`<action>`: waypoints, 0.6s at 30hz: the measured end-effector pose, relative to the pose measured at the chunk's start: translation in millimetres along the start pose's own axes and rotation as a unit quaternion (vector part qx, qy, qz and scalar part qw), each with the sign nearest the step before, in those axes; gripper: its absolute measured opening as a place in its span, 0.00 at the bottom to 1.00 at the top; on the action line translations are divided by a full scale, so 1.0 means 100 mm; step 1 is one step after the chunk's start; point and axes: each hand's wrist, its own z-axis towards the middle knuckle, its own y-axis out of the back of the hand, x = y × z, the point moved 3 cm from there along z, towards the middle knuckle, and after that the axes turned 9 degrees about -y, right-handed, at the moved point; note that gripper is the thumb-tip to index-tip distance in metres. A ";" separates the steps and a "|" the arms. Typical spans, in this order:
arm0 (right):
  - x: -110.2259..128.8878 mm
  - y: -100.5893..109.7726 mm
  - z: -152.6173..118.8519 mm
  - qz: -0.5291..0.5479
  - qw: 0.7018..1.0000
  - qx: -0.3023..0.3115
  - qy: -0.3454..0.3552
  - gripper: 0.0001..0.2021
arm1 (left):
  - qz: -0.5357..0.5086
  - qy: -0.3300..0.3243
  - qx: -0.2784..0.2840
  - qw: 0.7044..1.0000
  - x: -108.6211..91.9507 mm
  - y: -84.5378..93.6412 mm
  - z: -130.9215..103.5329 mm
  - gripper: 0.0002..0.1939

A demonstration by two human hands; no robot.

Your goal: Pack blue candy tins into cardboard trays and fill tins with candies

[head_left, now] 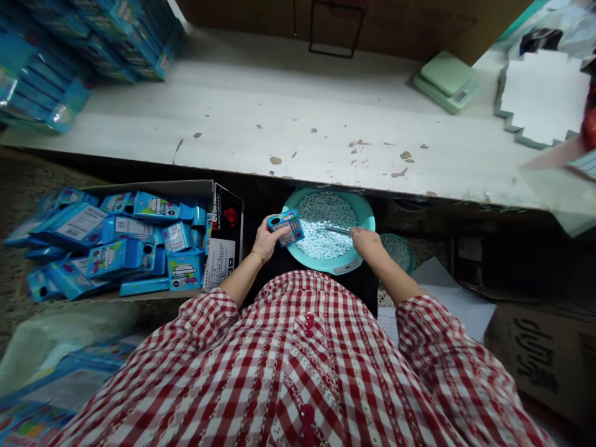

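Our left hand has its fingers closed around a small blue packet, held at the left rim of the turquoise basin. Our right hand has its fingers closed on the handle of a scoop, whose far end reaches into the pale pellets filling the basin. The basin sits below the front edge of the white counter, just in front of our checked shirt. To its left, an open carton holds a jumble of blue packets. To its right, near our right forearm, is a smaller tub of similar pellets. On the counter we have a green scale and, at the left, stacked blue boxes.
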 end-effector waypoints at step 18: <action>0.62 -0.43 0.80 0.332 0.942 0.019 -0.053 0.21 | 0.000 0.039 0.006 0.999 -0.07 -0.02 0.09 0.28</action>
